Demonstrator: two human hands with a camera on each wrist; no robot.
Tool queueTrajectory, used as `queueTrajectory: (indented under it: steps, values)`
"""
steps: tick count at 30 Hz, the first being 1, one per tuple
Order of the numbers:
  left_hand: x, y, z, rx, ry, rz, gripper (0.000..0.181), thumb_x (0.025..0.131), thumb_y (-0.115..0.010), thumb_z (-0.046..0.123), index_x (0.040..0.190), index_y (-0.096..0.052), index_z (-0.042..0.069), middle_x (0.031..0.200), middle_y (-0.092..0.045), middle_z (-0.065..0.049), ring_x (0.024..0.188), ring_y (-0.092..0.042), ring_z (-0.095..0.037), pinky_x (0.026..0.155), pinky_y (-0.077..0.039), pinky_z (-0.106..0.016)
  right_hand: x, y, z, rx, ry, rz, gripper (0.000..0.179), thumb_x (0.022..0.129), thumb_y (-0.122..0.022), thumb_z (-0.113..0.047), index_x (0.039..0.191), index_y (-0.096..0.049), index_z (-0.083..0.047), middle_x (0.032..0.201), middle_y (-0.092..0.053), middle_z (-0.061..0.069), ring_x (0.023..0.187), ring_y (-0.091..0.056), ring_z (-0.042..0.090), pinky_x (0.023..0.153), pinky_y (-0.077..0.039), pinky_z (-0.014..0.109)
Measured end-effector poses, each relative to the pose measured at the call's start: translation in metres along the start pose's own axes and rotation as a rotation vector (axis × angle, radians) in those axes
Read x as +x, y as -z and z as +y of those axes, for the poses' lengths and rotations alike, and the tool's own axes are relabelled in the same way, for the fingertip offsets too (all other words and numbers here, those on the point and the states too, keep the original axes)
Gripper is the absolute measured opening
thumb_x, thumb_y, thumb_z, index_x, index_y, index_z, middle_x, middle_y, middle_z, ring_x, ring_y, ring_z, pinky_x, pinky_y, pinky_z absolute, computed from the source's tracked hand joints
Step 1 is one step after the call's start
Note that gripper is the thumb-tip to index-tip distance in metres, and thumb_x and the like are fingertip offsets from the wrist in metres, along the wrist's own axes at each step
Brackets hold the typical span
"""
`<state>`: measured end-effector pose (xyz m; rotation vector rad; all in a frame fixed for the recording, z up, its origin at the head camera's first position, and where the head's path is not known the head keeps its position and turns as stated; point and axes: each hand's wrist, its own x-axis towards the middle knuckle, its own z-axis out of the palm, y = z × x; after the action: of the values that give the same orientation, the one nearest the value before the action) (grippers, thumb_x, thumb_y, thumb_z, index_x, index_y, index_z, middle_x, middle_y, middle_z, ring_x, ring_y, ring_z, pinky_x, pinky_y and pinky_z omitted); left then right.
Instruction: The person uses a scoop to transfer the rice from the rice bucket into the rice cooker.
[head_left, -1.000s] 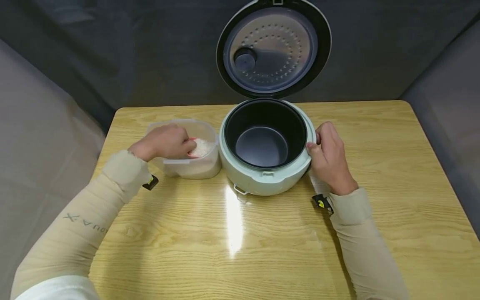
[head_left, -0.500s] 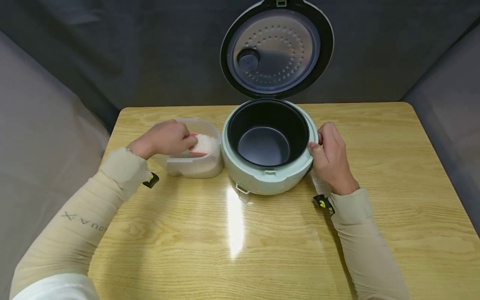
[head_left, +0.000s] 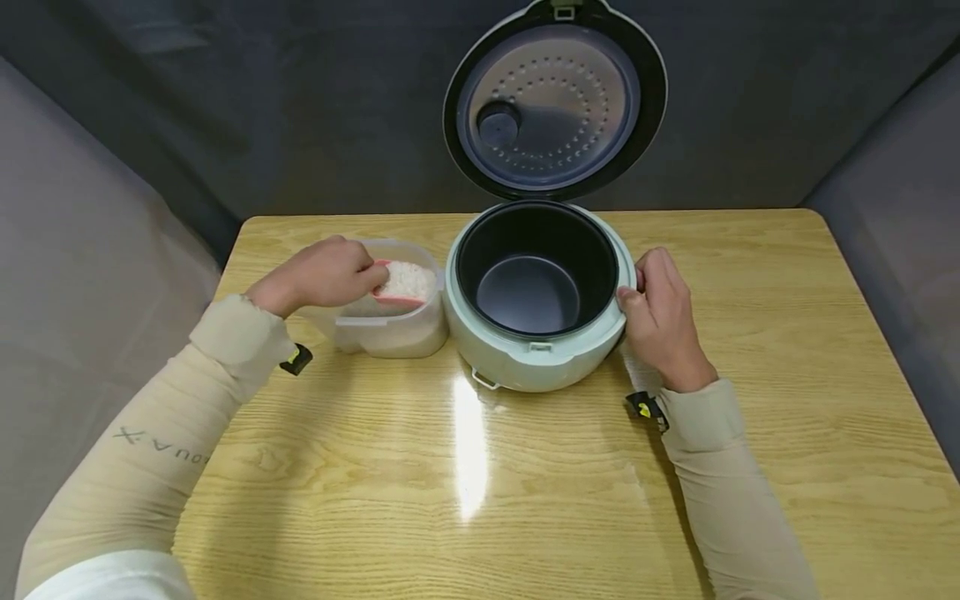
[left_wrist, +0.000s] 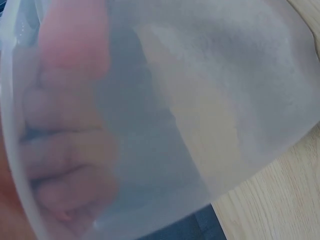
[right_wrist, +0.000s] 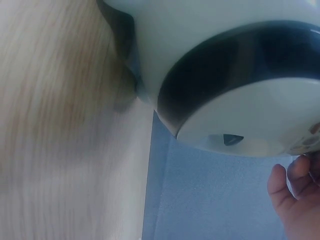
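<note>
My left hand (head_left: 326,273) grips a pink scoop (head_left: 405,300) heaped with white rice (head_left: 408,281), held within the top of a translucent plastic container (head_left: 393,337). Through the container's cloudy wall (left_wrist: 150,150) in the left wrist view, curled fingers (left_wrist: 70,150) and part of the pink scoop show. Beside the container, on its right, stands a pale green rice cooker (head_left: 517,367) with a bare dark inner pot (head_left: 528,292). On the cooker's right side my right hand (head_left: 660,321) holds the rim, thumb near the top edge.
The cooker's round lid (head_left: 555,108) stands raised behind the pot, in front of a dark curtain (head_left: 337,108). Both vessels rest on a wooden table (head_left: 465,517). Grey panels (head_left: 97,275) flank it left and right.
The left hand has lifted the pink scoop slightly and shifted a little left, so more of the rice heaped in it shows. The right hand stays on the cooker.
</note>
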<state>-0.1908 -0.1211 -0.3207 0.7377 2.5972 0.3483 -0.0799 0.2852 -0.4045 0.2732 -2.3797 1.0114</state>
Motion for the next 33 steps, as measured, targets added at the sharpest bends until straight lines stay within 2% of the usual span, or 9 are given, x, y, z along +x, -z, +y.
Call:
queueTrajectory:
  steps: [6, 16, 24, 28, 33]
  values:
    - [-0.005, 0.001, -0.001, -0.012, -0.007, 0.034, 0.045, 0.1, -0.043, 0.029, 0.057, -0.045, 0.018, 0.056, -0.031, 0.005, 0.054, -0.026, -0.013, 0.057, -0.028, -0.03, -0.001, 0.001, -0.001, -0.007, -0.004, -0.002, 0.023, 0.085, -0.042, -0.023, 0.084, -0.041, 0.0, 0.082, -0.038, 0.015, 0.074, -0.03, 0.015, 0.069, -0.025, 0.027]
    - [-0.012, 0.004, -0.004, -0.001, -0.062, 0.1, 0.047, 0.103, -0.041, 0.027, 0.057, -0.046, 0.017, 0.056, -0.035, 0.005, 0.054, -0.03, -0.014, 0.059, -0.031, -0.031, -0.001, 0.002, -0.001, -0.012, -0.012, -0.009, 0.023, 0.085, -0.042, -0.022, 0.085, -0.041, 0.001, 0.083, -0.038, 0.015, 0.074, -0.031, 0.015, 0.07, -0.025, 0.027]
    - [-0.016, 0.007, -0.005, 0.028, -0.05, 0.137, 0.048, 0.103, -0.04, 0.028, 0.06, -0.055, 0.016, 0.059, -0.046, 0.002, 0.057, -0.042, -0.018, 0.063, -0.036, -0.032, -0.001, 0.001, 0.0, -0.009, 0.003, 0.001, 0.023, 0.086, -0.042, -0.023, 0.085, -0.042, 0.0, 0.083, -0.038, 0.015, 0.074, -0.029, 0.013, 0.07, -0.025, 0.028]
    - [-0.018, 0.008, -0.004, 0.033, -0.041, 0.143, 0.048, 0.103, -0.039, 0.028, 0.063, -0.061, 0.013, 0.062, -0.05, 0.001, 0.06, -0.045, -0.019, 0.065, -0.037, -0.033, -0.001, 0.001, 0.0, -0.012, 0.003, -0.002, 0.021, 0.086, -0.042, -0.021, 0.085, -0.041, 0.0, 0.083, -0.038, 0.015, 0.074, -0.029, 0.013, 0.07, -0.025, 0.027]
    - [-0.021, 0.01, -0.003, 0.029, -0.034, 0.152, 0.048, 0.103, -0.039, 0.028, 0.062, -0.06, 0.014, 0.062, -0.05, 0.001, 0.06, -0.044, -0.018, 0.066, -0.037, -0.033, -0.001, 0.002, -0.001, -0.017, -0.004, -0.011, 0.019, 0.085, -0.042, -0.018, 0.085, -0.041, 0.001, 0.083, -0.038, 0.015, 0.074, -0.029, 0.014, 0.07, -0.025, 0.027]
